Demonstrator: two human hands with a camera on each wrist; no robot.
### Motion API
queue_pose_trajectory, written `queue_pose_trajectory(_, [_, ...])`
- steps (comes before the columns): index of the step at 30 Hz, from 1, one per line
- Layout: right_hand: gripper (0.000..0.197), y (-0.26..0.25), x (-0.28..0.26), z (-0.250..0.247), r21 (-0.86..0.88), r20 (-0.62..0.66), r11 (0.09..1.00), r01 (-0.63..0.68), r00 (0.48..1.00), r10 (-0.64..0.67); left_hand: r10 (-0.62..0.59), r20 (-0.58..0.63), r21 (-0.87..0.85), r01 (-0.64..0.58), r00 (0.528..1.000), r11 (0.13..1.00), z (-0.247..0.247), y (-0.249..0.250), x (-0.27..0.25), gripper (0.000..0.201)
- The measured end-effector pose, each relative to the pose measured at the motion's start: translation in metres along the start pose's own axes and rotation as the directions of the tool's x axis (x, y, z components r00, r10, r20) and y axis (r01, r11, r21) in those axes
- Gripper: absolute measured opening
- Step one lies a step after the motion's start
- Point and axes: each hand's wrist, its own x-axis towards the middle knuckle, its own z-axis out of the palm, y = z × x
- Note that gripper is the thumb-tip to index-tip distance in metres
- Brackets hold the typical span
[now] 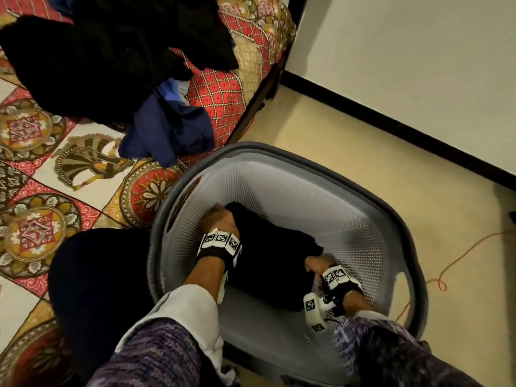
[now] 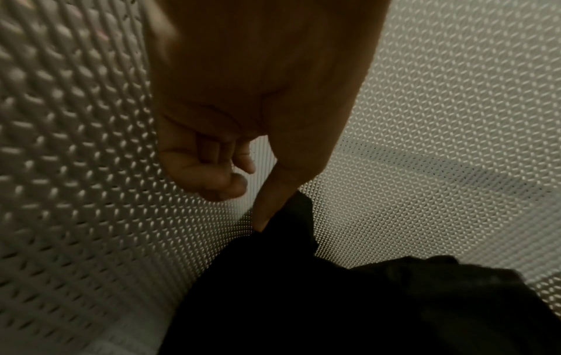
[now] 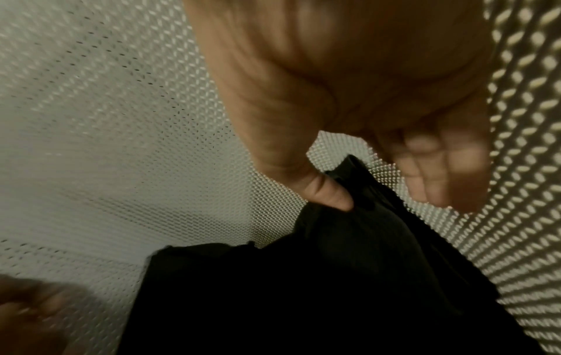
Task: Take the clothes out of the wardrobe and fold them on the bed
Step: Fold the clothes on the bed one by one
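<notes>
Fingers of both hands are curled onto the black garment (image 1: 275,261) lying in the grey basket (image 1: 363,219), lower middle of the head frame. Left hand (image 1: 222,219) pinches its far-left corner, right hand (image 1: 318,265) its right edge, both forearms reaching down inside.

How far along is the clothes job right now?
Done: a heap of black clothes and a blue garment already lie on the bed, though unfolded. In hand: the left hand and right hand both grip a black garment inside the grey basket. Left: lifting it to the bed and apparently all the folding.
</notes>
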Motion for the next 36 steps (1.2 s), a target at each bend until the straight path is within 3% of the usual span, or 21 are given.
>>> queue_pose_trajectory(2, [0.077,0.001,0.001,0.006,0.024,-0.095,1.0,0.006,0.995,-0.004,0.042,0.063,-0.046,-0.04,0.997,0.998,0.0,0.002,0.002,0.051])
queue_pose_trajectory(3, [0.084,-0.004,-0.006,0.007,0.026,-0.142,0.999,0.018,0.99,-0.015,0.079,0.093,-0.075,-0.072,0.993,0.995,0.0,0.0,0.002,0.044])
queue_pose_trajectory(4, [0.076,-0.012,-0.018,0.004,-0.009,-0.188,0.998,0.058,0.981,-0.059,0.102,0.131,-0.114,-0.088,0.986,0.99,0.003,-0.001,0.004,0.038])
queue_pose_trajectory(5, [0.055,-0.019,-0.029,-0.001,-0.038,-0.222,0.993,0.111,0.968,-0.117,0.106,0.183,-0.151,-0.079,0.977,0.985,0.006,-0.004,0.006,0.035])
queue_pose_trajectory(6, [0.03,-0.028,-0.039,-0.005,-0.09,-0.198,0.982,0.166,0.963,-0.181,0.117,0.225,-0.195,-0.073,0.967,0.978,0.009,-0.007,0.009,0.032])
queue_pose_trajectory(7, [0.02,-0.033,-0.046,-0.006,-0.118,-0.131,0.967,0.225,0.962,-0.24,0.131,0.244,-0.246,-0.07,0.961,0.967,0.009,-0.008,0.008,0.028])
queue_pose_trajectory(10, [0.017,-0.057,-0.073,-0.008,-0.035,0.106,0.934,0.355,0.931,-0.35,0.186,0.25,-0.406,-0.071,0.95,0.911,-0.018,-0.002,-0.009,0.024])
queue_pose_trajectory(12, [0.013,-0.08,-0.1,-0.016,0.036,0.142,0.867,0.497,0.857,-0.496,0.224,0.222,-0.498,-0.087,0.949,0.863,-0.043,0.003,-0.024,0.02])
queue_pose_trajectory(14, [0.013,-0.112,-0.135,-0.034,0.09,0.108,0.744,0.662,0.737,-0.668,0.283,0.179,-0.632,-0.11,0.942,0.767,-0.07,0.004,-0.038,0.018])
queue_pose_trajectory(16, [0.012,-0.152,-0.173,-0.052,0.124,0.045,0.592,0.796,0.592,-0.805,0.353,0.082,-0.764,-0.169,0.932,0.623,-0.103,-0.004,-0.052,0.013])
queue_pose_trajectory(17, [0.011,-0.172,-0.19,-0.059,0.146,-0.003,0.513,0.846,0.519,-0.855,0.382,0.022,-0.838,-0.192,0.924,0.511,-0.121,-0.009,-0.059,0.01])
queue_pose_trajectory(19, [0.011,-0.219,-0.218,-0.064,0.146,-0.072,0.401,0.905,0.414,-0.908,0.337,-0.134,-0.906,-0.253,0.932,0.34,-0.16,-0.026,-0.067,0.012])
queue_pose_trajectory(20, [0.01,-0.245,-0.226,-0.063,0.126,-0.088,0.373,0.919,0.385,-0.919,0.262,-0.212,-0.898,-0.293,0.942,0.329,-0.177,-0.037,-0.065,0.01])
queue_pose_trajectory(22, [0.009,-0.301,-0.227,-0.05,0.067,-0.128,0.371,0.926,0.376,-0.918,0.079,-0.348,-0.834,-0.347,0.934,0.429,-0.202,-0.066,-0.048,0.006])
queue_pose_trajectory(23, [0.018,-0.332,-0.225,-0.042,0.033,-0.161,0.394,0.918,0.394,-0.905,0.008,-0.383,-0.807,-0.339,0.924,0.483,-0.212,-0.081,-0.039,0.008])
queue_pose_trajectory(25, [0.046,-0.386,-0.221,-0.026,-0.063,-0.219,0.456,0.888,0.433,-0.874,-0.066,-0.356,-0.779,-0.257,0.932,0.571,-0.226,-0.106,-0.019,0.015])
queue_pose_trajectory(28, [0.076,-0.449,-0.218,-0.005,-0.171,-0.267,0.559,0.811,0.508,-0.819,-0.081,-0.23,-0.729,-0.117,0.97,0.674,-0.239,-0.134,0.01,0.03])
queue_pose_trajectory(30, [0.077,-0.471,-0.214,0.006,-0.248,-0.285,0.578,0.778,0.512,-0.811,-0.119,-0.177,-0.764,-0.06,0.977,0.642,-0.242,-0.153,0.026,0.04])
queue_pose_trajectory(33, [0.045,-0.492,-0.2,0.022,-0.38,-0.283,0.543,0.749,0.465,-0.839,-0.184,-0.117,-0.862,-0.008,0.976,0.507,-0.248,-0.182,0.049,0.059])
queue_pose_trajectory(36, [0.024,-0.499,-0.203,0.022,-0.356,-0.376,0.515,0.779,0.385,-0.843,-0.175,-0.026,-0.938,0.037,0.984,0.344,-0.258,-0.197,0.054,0.074])
